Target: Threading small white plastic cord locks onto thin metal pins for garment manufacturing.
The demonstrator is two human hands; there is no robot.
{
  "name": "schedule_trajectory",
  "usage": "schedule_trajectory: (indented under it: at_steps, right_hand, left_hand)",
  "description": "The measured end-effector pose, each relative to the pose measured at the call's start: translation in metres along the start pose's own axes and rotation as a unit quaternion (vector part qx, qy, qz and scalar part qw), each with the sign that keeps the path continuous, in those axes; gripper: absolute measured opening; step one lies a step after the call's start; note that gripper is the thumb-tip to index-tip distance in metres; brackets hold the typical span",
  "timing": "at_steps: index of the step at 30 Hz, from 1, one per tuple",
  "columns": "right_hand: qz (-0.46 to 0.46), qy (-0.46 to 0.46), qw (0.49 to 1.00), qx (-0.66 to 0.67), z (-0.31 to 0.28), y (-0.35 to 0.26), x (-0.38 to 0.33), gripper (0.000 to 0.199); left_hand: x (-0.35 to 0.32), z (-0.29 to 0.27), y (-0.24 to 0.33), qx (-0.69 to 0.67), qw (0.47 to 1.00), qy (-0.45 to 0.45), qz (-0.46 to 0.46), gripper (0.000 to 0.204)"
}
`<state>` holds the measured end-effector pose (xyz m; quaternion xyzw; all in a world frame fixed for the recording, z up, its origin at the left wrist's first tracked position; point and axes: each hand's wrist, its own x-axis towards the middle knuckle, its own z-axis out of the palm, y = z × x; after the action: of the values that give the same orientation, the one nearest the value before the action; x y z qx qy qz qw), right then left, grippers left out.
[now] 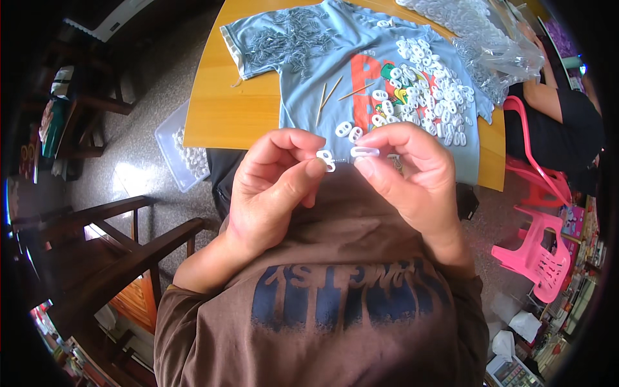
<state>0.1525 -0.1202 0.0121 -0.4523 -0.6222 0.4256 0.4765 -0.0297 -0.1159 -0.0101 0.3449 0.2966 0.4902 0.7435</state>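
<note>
Just off the table's near edge, my left hand (pixel 274 177) pinches a white two-holed oval plastic piece (pixel 327 161) between thumb and fingertips. Close beside it, my right hand (pixel 416 168) grips a pale, elongated plastic piece (pixel 365 152) by thumb and forefinger. Something thin and greyish, perhaps a screw, shows in the small gap between the two pieces. Beyond my hands, a light blue T-shirt (pixel 303 93) covers much of the table. On it lie a heap of similar white oval pieces (pixel 425 97), a pile of small grey screw-like parts (pixel 300 42) and several thin wooden sticks (pixel 324 97).
The wooden table (pixel 209 106) shows at left. A clear plastic bag of parts (pixel 509 55) stands at its far right, near another person (pixel 548 103). A translucent bin (pixel 184 158) holding white pieces, dark wooden chair arms (pixel 161 242) and a pink chair (pixel 538 251) are around me.
</note>
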Motion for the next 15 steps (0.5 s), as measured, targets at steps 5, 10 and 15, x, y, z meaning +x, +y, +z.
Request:
schedule_trajectory:
  at_steps: [5,10,15]
  right_hand:
    - [0.084,-0.006,0.991,0.101,0.0024,-0.0035,-0.0052,0.01]
    - [0.07,-0.014,0.989,0.132,0.0034,-0.0017,-0.0062,0.013]
    - [0.081,-0.033,0.977,0.192,0.002,-0.0059,-0.006,0.015]
  left_hand:
    - [-0.0009,-0.0027,0.0004,0.019,1.0,-0.013,-0.004,0.02]
    - [-0.0005,-0.0025,0.0004,0.01,1.0,-0.017,-0.009,0.018]
    - [0.0003,-0.0016,0.0001,0.006,1.0,-0.012,-0.008,0.017]
